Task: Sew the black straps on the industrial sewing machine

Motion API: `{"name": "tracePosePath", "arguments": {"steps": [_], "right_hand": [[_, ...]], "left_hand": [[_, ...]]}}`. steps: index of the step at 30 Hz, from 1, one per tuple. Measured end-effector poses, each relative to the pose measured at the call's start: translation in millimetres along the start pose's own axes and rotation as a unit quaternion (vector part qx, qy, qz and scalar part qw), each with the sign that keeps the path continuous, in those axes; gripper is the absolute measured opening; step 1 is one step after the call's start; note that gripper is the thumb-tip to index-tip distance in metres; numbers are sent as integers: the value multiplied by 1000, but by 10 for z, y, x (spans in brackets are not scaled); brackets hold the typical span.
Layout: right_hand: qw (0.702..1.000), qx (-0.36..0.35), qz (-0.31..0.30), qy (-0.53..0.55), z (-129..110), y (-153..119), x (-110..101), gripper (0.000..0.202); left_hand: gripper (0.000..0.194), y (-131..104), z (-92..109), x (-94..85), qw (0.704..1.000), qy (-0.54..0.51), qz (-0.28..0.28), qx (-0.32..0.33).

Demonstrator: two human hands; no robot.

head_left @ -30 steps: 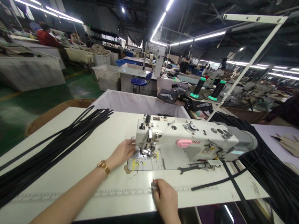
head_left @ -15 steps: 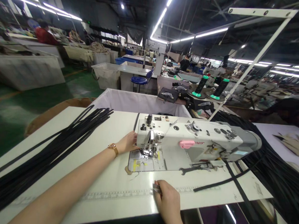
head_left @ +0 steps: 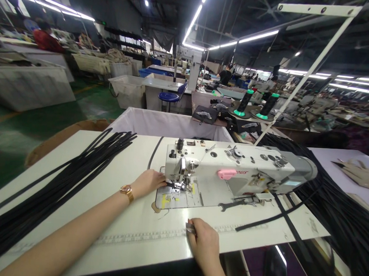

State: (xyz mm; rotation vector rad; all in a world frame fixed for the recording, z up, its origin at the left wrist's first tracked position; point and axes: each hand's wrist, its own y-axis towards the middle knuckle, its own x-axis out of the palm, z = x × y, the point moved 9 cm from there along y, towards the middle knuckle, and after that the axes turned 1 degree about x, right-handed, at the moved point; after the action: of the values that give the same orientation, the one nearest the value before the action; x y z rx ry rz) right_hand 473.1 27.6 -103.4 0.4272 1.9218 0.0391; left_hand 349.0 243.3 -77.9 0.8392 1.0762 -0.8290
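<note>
My left hand (head_left: 149, 180) is closed in a pinch on a narrow black strap (head_left: 154, 152), just left of the needle area of a white sewing machine (head_left: 211, 160). Part of the strap curves away behind the hand; beyond the fingertips, black material reaches the presser foot (head_left: 178, 186). Low in front of the machine, my right hand (head_left: 205, 238) is closed round a small flat metal blade (head_left: 190, 227), its grey tip poking out past the thumb. The rest of that tool is hidden in the palm. Both hands are over the white table (head_left: 131, 217).
A bundle of black straps (head_left: 64, 185) covers the table's left side, with more straps (head_left: 329, 203) heaped at right. A wrench (head_left: 232, 204) lies by the machine base. One loose strap end (head_left: 244, 227) rests near the printed ruler (head_left: 142, 236). Behind stands a lined bin (head_left: 173, 123).
My left hand has moved left, away from the machine head, and more of the strap behind it shows. My right hand keeps the blade at about the same spot. The view has shifted slightly.
</note>
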Motion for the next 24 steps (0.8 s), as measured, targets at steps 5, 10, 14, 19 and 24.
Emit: {"name": "tracePosePath", "arguments": {"steps": [5, 10, 14, 19, 24], "right_hand": [[1000, -6, 9, 5, -22, -3, -41, 25], [1000, 2, 4, -2, -11, -3, -19, 25], [1000, 6, -9, -13, 4, -6, 22, 25], [1000, 14, -24, -6, 30, -18, 44, 24], [1000, 15, -24, 1, 23, -24, 29, 24]], "left_hand": [[39, -180, 61, 79, 999, 43, 25, -2], [33, -213, 115, 58, 998, 51, 26, 9], [21, -299, 345, 118, 997, 76, -12, 27], [27, -341, 572, 186, 994, 98, -48, -1], [27, -294, 596, 140, 991, 113, -63, -22]]}}
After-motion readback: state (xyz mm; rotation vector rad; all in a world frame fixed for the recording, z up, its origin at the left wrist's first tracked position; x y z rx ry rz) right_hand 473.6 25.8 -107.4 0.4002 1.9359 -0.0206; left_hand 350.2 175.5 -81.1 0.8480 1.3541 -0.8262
